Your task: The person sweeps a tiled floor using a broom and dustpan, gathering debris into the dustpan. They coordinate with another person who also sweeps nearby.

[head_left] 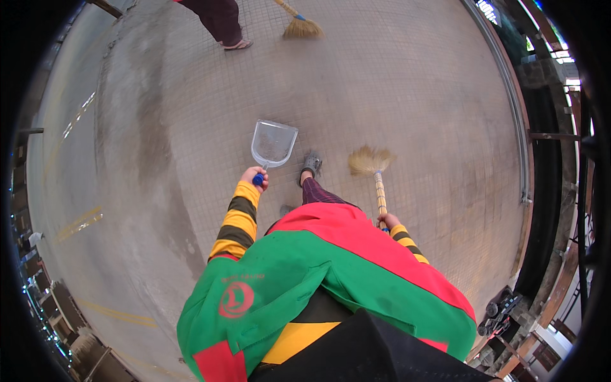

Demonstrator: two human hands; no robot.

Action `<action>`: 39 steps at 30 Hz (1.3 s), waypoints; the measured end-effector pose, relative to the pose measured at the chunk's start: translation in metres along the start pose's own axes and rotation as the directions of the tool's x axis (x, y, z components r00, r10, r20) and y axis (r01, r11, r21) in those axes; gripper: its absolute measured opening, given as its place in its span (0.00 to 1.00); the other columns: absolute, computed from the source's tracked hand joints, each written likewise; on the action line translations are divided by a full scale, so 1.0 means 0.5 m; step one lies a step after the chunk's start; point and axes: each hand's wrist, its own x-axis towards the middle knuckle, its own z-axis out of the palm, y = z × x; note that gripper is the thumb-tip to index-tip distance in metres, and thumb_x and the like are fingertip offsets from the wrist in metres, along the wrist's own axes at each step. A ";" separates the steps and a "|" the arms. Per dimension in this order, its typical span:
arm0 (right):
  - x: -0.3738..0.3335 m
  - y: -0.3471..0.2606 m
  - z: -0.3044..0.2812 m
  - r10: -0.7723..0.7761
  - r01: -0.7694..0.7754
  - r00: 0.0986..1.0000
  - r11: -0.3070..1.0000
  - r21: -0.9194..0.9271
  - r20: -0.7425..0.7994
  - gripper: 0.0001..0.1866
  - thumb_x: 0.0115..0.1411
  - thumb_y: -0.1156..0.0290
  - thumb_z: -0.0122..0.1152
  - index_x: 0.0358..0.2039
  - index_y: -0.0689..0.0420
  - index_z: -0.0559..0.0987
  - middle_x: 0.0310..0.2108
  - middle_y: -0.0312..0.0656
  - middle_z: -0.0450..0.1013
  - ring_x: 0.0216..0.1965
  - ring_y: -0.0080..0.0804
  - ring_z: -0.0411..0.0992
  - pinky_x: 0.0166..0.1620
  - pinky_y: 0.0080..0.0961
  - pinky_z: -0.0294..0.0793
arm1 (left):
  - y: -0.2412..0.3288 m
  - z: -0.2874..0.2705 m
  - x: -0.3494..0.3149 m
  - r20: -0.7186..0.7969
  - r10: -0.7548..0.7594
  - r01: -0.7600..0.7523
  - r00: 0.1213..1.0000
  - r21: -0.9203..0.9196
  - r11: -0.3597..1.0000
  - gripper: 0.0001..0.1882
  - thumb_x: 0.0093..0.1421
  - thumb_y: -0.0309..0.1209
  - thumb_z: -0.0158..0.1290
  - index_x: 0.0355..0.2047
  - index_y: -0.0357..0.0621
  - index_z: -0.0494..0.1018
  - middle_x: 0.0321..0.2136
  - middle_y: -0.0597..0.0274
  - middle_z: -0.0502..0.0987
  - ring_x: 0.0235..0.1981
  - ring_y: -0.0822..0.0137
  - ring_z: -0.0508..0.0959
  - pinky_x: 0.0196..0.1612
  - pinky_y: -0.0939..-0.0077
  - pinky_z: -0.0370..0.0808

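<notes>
My left hand (256,179) is closed round the blue-tipped handle of a clear plastic dustpan (273,142), held out ahead of me. Some dirt shows in its pan. In my right hand (389,221) is the wrapped handle of a straw broom (370,160), whose bristles fan out on the right, apart from the dustpan. The bristles look slightly blurred. My foot in a grey clog (310,163) stands between dustpan and broom.
Another person's leg in dark trousers (219,19) stands at the far left, near a second straw broom (301,28). Tiled floor (433,95) runs to a metal rail (509,76) on the right. Dark machinery (499,312) sits at the lower right.
</notes>
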 end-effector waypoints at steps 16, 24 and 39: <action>-0.151 -0.284 0.019 -0.036 0.020 0.997 0.973 0.229 0.066 0.05 0.47 0.76 0.55 0.24 0.64 0.71 0.16 0.41 0.68 0.15 0.29 0.68 0.16 0.25 0.68 | 0.251 0.197 0.157 -0.009 0.002 -0.002 1.000 0.007 1.000 0.08 0.46 0.26 0.46 0.25 0.36 0.61 0.17 0.58 0.67 0.14 0.70 0.68 0.13 0.82 0.66; -0.141 -0.553 0.095 -0.259 0.270 0.961 0.953 0.138 -0.093 0.06 0.50 0.73 0.52 0.25 0.61 0.68 0.16 0.42 0.67 0.15 0.30 0.67 0.16 0.27 0.69 | 0.312 0.232 0.173 -0.054 -0.083 0.074 0.995 -0.152 0.986 0.07 0.47 0.26 0.47 0.26 0.37 0.63 0.18 0.56 0.68 0.13 0.67 0.66 0.13 0.78 0.67; 0.105 -0.999 0.580 -0.321 0.206 0.947 0.662 -0.721 -0.024 0.14 0.47 0.70 0.57 0.30 0.68 0.72 0.17 0.45 0.70 0.16 0.35 0.70 0.19 0.32 0.69 | 0.354 0.278 0.135 -0.103 -0.144 0.148 0.984 0.033 0.988 0.04 0.46 0.29 0.46 0.19 0.42 0.66 0.13 0.61 0.69 0.11 0.62 0.70 0.12 0.71 0.64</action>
